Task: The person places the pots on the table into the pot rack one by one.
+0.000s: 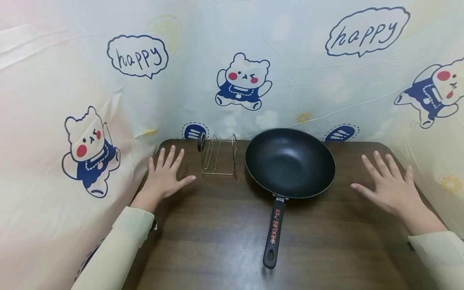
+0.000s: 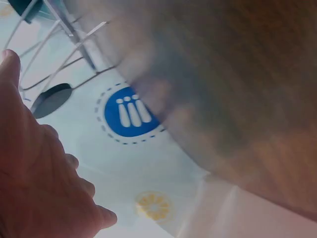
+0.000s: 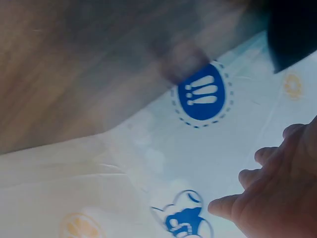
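A black wok-shaped frying pan (image 1: 290, 165) rests right of centre on the brown wooden table (image 1: 206, 237), its black handle (image 1: 274, 233) with red lettering pointing toward the near side. To its left stands a thin metal wire rack (image 1: 218, 174) with a round black piece (image 1: 201, 142) at its left end. My left hand (image 1: 164, 177) is spread flat left of the rack, holding nothing, thumb toward it. On the far side of the pan, my right hand (image 1: 393, 191) is likewise spread with fingers apart, holding nothing. The right wrist view catches the pan's dark edge (image 3: 294, 34).
Pale cloth (image 1: 297, 84) printed with bears and "happy" bubbles hangs behind the table and along both sides. The table's back edge (image 1: 355, 142) runs just behind the pan and rack.
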### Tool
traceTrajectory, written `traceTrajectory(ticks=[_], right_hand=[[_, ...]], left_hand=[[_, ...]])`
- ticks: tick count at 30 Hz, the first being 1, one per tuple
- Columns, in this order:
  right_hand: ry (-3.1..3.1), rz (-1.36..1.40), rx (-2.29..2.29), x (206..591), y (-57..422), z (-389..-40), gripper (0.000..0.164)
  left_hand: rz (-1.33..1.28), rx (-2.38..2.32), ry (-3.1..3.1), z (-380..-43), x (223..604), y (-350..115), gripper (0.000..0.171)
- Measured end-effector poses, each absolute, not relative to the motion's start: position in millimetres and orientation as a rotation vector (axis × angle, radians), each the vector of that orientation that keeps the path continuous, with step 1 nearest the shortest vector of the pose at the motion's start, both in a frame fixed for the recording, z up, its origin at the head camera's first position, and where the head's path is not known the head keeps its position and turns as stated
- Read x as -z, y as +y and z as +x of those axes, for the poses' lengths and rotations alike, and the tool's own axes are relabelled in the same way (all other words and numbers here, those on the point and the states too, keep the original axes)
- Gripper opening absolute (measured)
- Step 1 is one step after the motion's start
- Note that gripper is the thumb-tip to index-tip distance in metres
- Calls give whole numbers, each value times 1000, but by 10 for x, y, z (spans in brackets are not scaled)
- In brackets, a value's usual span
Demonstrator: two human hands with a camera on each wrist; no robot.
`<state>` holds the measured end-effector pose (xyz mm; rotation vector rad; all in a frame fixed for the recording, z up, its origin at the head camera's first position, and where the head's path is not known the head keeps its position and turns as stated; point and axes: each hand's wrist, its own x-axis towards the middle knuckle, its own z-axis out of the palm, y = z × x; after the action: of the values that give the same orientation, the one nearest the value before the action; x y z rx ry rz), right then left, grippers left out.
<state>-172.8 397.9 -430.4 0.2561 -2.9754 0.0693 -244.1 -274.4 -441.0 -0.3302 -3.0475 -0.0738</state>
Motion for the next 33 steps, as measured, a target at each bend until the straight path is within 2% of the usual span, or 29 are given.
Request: traceTrajectory(ticks=[8, 21, 26, 33], right_hand=[[-2923, 343, -36, 4134, 3734, -1587, 97], [-2851, 535, -167, 4218, 3339, -1295, 96], [-2811, 640, -322, 4195, 3214, -1235, 92], [-2694, 772, -770, 4074, 3038, -1135, 76]], left_hand=[[-389, -10, -2983, -2289, 4250, -2577, 103], [-647, 59, -2956, -1963, 4294, -2176, 100], [-804, 298, -2986, -1843, 4232, -2033, 93], [-993, 950, -2978, -1733, 4118, -1886, 74]])
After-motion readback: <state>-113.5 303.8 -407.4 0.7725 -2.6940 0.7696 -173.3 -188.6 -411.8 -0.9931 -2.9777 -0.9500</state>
